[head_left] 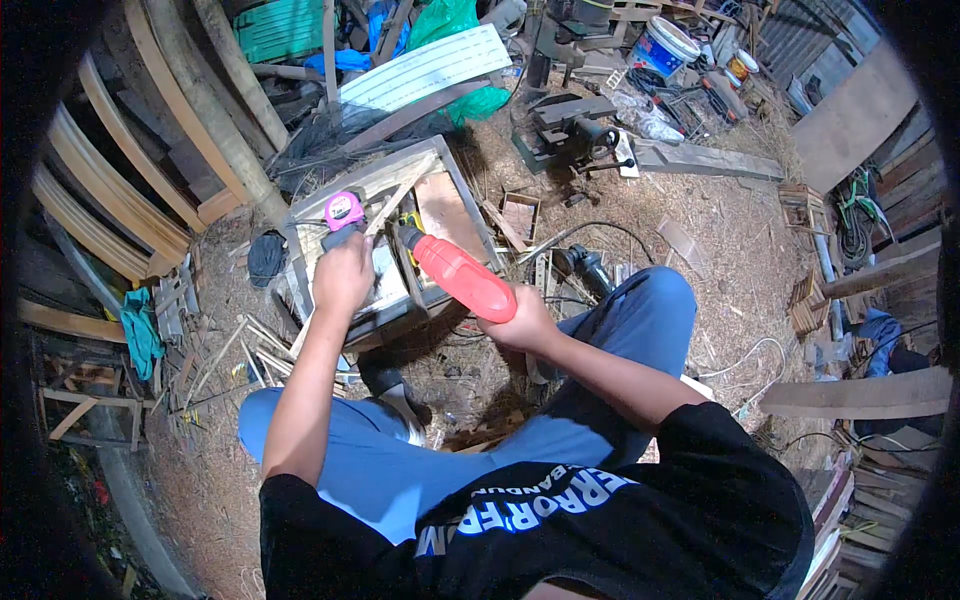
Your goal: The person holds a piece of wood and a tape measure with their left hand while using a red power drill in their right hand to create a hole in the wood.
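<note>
In the head view my right hand [515, 325] grips a red power drill [460, 275], its dark chuck pointing up-left over a worn wooden worktop [445, 210]. My left hand [340, 275] is closed on a dark grey piece [340, 239], too small to identify, at the worktop's left part. A pink tape measure [343, 208] is just beyond it. A yellow tool [410, 222] lies partly hidden behind the drill's tip, among wooden strips [405, 185].
A metal vise-like machine [570, 140] stands beyond the worktop. An angle grinder [585, 268] lies right of it by my knee. Curved timbers [120, 210] lean at left, a white bucket [660, 50] sits at back right, and scraps and cables cover the ground.
</note>
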